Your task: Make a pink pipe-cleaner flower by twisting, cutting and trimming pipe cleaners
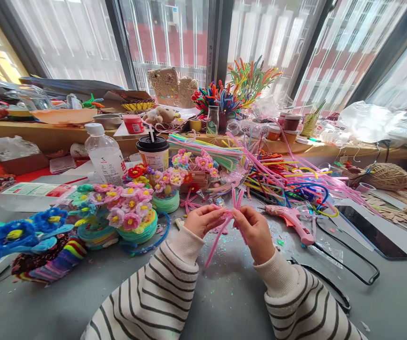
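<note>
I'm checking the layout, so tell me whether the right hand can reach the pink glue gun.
Probably yes: the pink glue gun lies just right of the right hand, with nothing visibly standing between them, though that hand is pinching pink fuzzy stems.

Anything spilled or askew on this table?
Shiny flecks lie scattered over the grey tabletop near the right hand, like spilled glitter. The pink glue gun lies on its side, no stand visible under it. The rainbow-striped pot at left looks tilted, though lens distortion may explain that.
</note>
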Tool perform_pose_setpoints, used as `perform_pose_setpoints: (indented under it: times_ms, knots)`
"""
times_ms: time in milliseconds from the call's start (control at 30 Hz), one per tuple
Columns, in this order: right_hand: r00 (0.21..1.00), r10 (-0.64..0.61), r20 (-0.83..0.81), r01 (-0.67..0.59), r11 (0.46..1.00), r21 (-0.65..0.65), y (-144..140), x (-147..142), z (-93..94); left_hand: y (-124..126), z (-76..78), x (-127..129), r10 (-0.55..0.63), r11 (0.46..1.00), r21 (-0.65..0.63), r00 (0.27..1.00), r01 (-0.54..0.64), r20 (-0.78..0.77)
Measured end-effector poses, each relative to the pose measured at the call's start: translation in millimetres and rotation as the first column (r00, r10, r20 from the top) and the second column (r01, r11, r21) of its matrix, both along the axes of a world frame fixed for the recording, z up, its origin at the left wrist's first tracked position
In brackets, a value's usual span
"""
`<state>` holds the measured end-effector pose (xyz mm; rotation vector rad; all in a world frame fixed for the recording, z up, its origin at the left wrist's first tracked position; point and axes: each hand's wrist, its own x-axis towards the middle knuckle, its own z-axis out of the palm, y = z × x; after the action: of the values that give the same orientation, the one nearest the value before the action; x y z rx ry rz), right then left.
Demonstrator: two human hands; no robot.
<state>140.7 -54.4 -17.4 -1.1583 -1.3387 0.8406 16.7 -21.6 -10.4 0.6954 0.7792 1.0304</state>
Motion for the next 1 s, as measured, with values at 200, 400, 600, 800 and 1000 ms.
perform_pose_setpoints:
  times_ms: [200, 400, 600, 800, 1000]
  knots:
    - [1.000, 0.008, -0.015, -0.008, 1.000, 0.009, 0.9, 2.3, 0.1, -1.4, 0.3, 1.6, -0.012, 1.000, 0.017, 1.000, 0.012, 0.015]
    - [0.975, 0.217, 0.046, -0.215, 0.975, -0.058, 3.7, 20.3, 6.4, 1.0, 2.8, -8.2, -0.103, 0.989, 0.105, 0.993, 0.108, -0.048]
    - [0.882, 0.437, 0.176, -0.414, 0.897, -0.155, -0.1, 28.8, 13.7, 3.7, 6.5, -11.9, -0.134, 0.959, 0.225, 0.975, 0.173, -0.177]
    - [0.852, 0.448, 0.271, -0.420, 0.894, -0.157, -2.6, 24.1, 12.3, 3.7, 1.0, -7.4, -0.142, 0.960, 0.207, 0.964, 0.189, -0.223]
    - [0.928, 0.339, 0.151, -0.329, 0.940, -0.087, -1.7, 22.2, 11.9, 3.6, -1.9, -5.9, -0.121, 0.985, 0.110, 0.989, 0.130, -0.082]
